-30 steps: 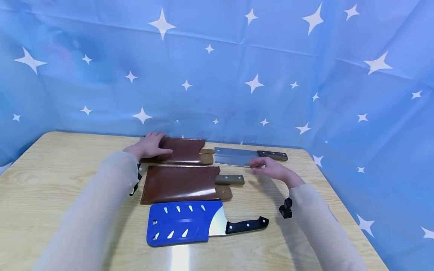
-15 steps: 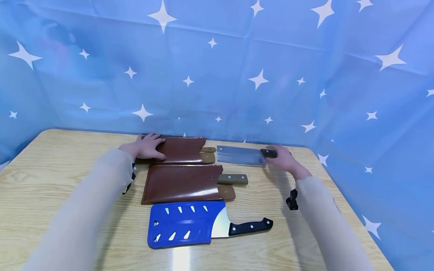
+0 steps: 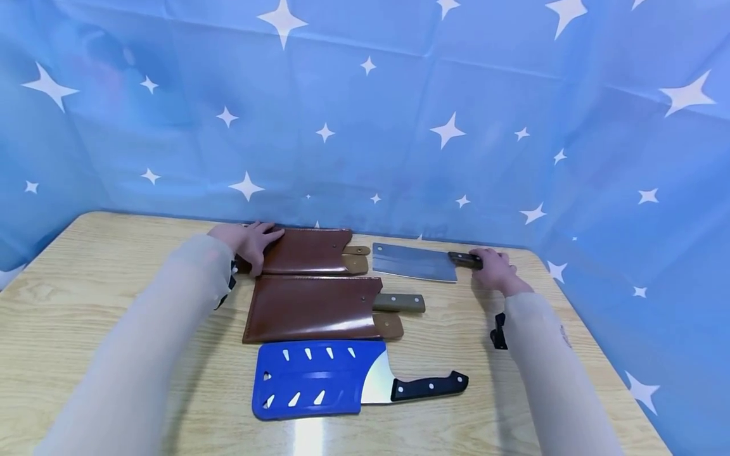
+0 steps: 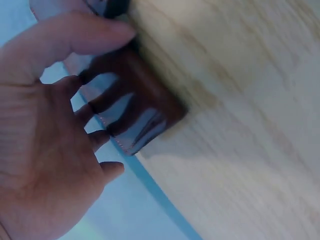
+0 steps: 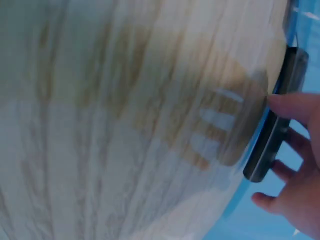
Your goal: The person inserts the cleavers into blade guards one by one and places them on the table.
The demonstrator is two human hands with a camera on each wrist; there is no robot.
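Observation:
At the table's far side, a brown leather knife sheath (image 3: 308, 251) lies under my left hand (image 3: 249, 243). That hand spreads over the sheath's left end, thumb towards me, fingertips at the far edge in the left wrist view. To its right lies a bare cleaver (image 3: 414, 261), blade pointing left. My right hand (image 3: 493, 266) holds the end of its dark handle (image 5: 274, 122), the thumb on the near side and the fingers on the far side. A leather tab (image 3: 355, 264) extends from the sheath's open right end.
Nearer to me lies a second brown sheath (image 3: 313, 308) with an olive-handled knife (image 3: 402, 303) in it. In front of that is a cleaver (image 3: 430, 386) with a black handle, its blade in a blue plastic cover (image 3: 316, 379). A blue star-patterned curtain (image 3: 353, 158) hangs behind the wooden table (image 3: 137, 272).
My right hand has moved right from over the blade to the bare cleaver's handle and then towards its end. The left hand has stayed at the far sheath, its thumb turning towards me.

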